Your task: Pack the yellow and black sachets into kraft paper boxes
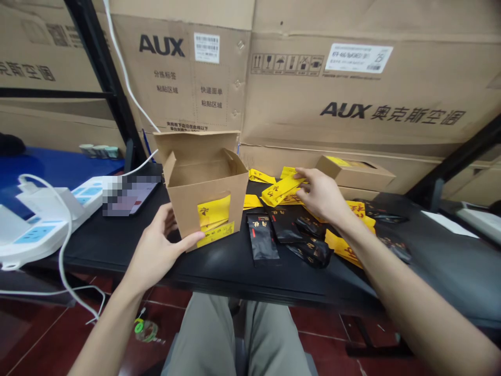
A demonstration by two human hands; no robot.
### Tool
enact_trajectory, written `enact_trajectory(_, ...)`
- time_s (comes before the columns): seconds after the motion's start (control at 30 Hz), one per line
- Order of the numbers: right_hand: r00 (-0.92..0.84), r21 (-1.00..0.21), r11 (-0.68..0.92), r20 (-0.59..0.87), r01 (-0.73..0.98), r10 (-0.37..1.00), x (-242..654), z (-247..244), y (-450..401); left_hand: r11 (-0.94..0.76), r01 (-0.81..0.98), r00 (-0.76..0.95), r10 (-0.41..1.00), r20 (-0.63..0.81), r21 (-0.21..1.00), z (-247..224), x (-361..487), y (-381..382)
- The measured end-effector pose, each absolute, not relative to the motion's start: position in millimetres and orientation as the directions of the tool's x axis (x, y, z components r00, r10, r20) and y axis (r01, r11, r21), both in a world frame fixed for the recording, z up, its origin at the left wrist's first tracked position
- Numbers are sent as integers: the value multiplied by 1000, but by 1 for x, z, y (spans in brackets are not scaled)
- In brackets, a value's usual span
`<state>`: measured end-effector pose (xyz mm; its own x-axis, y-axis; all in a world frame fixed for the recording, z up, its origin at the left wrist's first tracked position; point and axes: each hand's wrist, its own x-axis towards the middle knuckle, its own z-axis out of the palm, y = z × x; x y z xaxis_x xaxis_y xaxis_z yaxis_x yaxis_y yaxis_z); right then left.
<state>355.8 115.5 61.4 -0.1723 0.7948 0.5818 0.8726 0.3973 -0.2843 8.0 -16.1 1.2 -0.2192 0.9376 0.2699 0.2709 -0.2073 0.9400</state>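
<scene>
An open brown cardboard box (pixel 183 209) stands upright on the black table, its top flap raised. Through its front window several yellow packets (pixel 214 211) show. My left hand (pixel 160 243) grips the box at its lower left, thumb across the front and fingers round the side. Right of the box, my right hand (pixel 319 193) pinches a yellow packet (pixel 284 189) with dark printed characters, over other yellow packets (pixel 350 248). Black packets (pixel 263 237) with gold print lie in front of that hand.
Behind the packets a second brown box (pixel 354 171) lies on its side. A phone (pixel 135 196) and a white power strip (pixel 47 230) with cables sit at the left. Large AUX cartons (pixel 289 115) form the back wall. A plastic bottle (pixel 146 330) is on the floor.
</scene>
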Motion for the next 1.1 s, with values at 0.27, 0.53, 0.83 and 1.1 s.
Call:
enact_trajectory(0.27,-222,-275,536,693,798,686,359,32,108,-221,270,-204,938,280,937,-1,6,-15)
enact_trajectory(0.53,-11,-523,474,664,708,748,347,38,94,-213,271,-208,939,273,939,1,8,-17)
enact_trajectory(0.83,-46,-529,519,669,672,742,345,35,94,-206,275,-211,940,268,939,1,8,-17)
enact_trajectory(1.1,-44,-503,507,678,700,734,344,34,94,-216,282,-201,939,278,935,-1,6,-17)
